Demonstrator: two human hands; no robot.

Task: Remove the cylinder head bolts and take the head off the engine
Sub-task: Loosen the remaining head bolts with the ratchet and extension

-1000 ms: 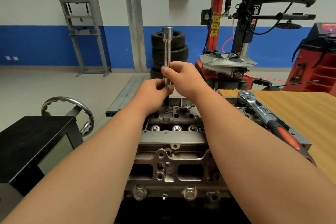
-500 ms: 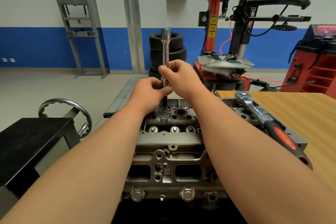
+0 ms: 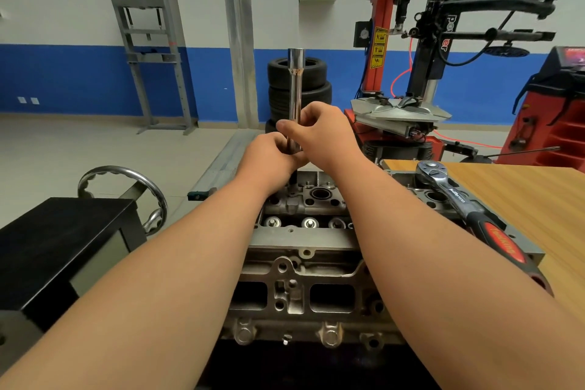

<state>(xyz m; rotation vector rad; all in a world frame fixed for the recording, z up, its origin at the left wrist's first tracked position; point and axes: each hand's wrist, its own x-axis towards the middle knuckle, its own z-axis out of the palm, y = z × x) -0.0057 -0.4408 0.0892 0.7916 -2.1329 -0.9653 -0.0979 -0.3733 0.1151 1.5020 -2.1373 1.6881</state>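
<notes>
The grey aluminium cylinder head [image 3: 304,237] sits on the engine right in front of me, its valve tops and bolt holes showing. A long chrome socket extension [image 3: 295,85] stands upright over the far left part of the head. My left hand [image 3: 272,158] grips its lower end. My right hand [image 3: 319,133] pinches the shaft just above, fingers wrapped around it. The bottom tip and any bolt under it are hidden by my hands. A ratchet wrench [image 3: 468,209] with a red and black handle lies across the right side of the head.
A wooden table [image 3: 538,199] lies to the right of the engine. A black stand [image 3: 57,244] with a chrome handwheel [image 3: 126,187] is on the left. Stacked tyres [image 3: 316,82], a tyre changer [image 3: 418,79] and a red machine [image 3: 557,123] stand behind.
Both hands stay on the extension, with the right fingers shifting slightly around the shaft. The view has tilted a little; the ratchet has not moved.
</notes>
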